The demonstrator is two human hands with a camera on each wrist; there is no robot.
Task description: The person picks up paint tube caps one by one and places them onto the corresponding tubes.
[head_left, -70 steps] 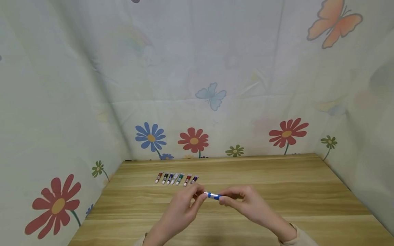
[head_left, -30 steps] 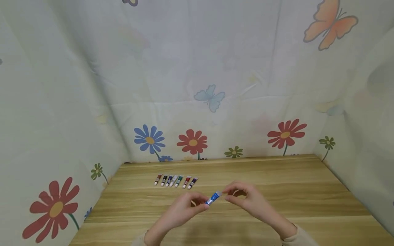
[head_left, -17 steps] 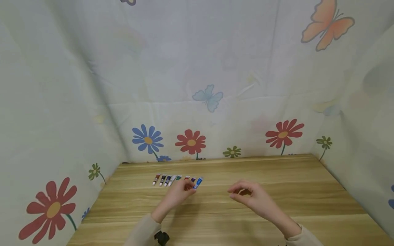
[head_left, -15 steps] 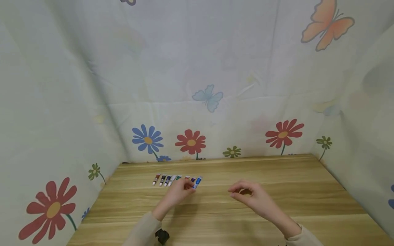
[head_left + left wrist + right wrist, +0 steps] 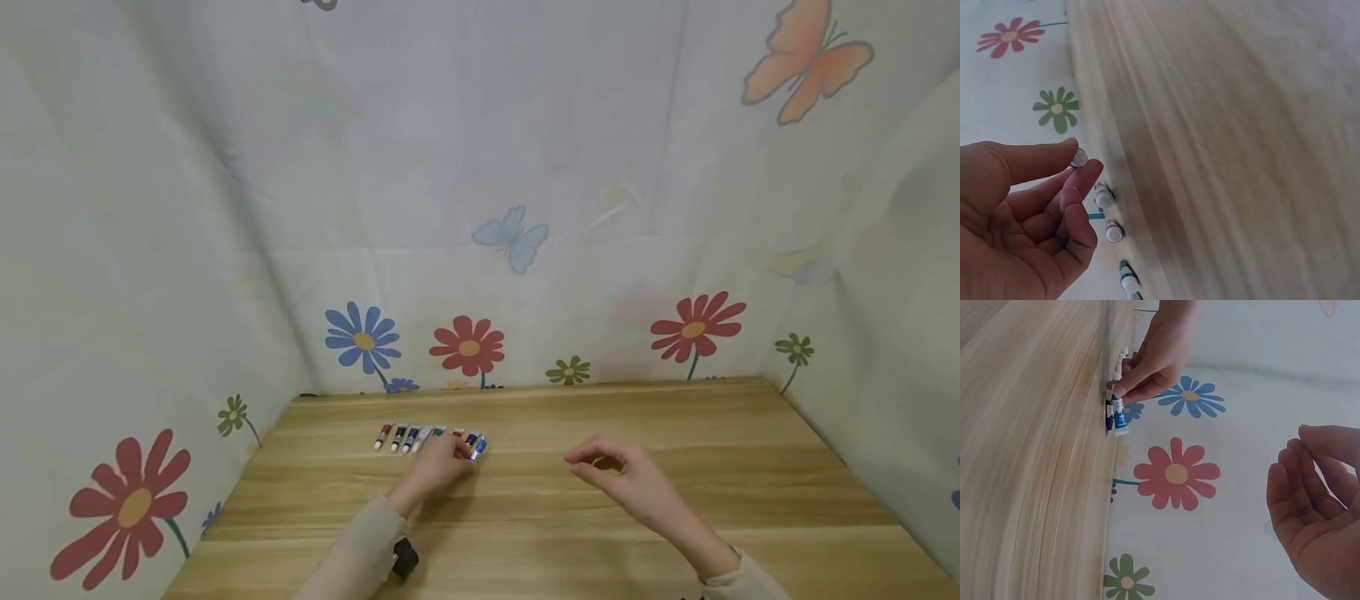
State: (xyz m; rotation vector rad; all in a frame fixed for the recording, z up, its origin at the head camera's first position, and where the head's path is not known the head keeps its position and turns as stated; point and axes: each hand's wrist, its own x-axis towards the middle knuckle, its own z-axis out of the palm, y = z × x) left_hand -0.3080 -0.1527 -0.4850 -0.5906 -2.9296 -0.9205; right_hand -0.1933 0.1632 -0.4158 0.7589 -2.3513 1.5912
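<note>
My left hand (image 5: 437,465) pinches a blue paint tube (image 5: 480,448) between thumb and index finger, at the right end of a row of paint tubes. In the left wrist view its white cap (image 5: 1080,158) shows at the fingertips. Seen from the right wrist, the blue tube (image 5: 1120,414) slants just beside a purple tube (image 5: 1109,415). In the head view, the left hand partly covers the green tube (image 5: 438,432) and the red tube (image 5: 457,432). My right hand (image 5: 628,477) hovers over the table farther right, fingers loosely bent, holding nothing.
Left of the hand lie a brownish-red tube (image 5: 383,437), a black tube (image 5: 398,438), a dark blue tube (image 5: 410,440) and a silvery white tube (image 5: 422,437), caps toward me. The wooden table (image 5: 675,425) meets a flowered cloth backdrop (image 5: 585,292). A black object (image 5: 405,558) sits at the left wrist.
Both hands first hold the blue tube mid-table. The right hand lets go and draws slightly right; the left carries the tube left and away to the row's right end, then lowers it.
</note>
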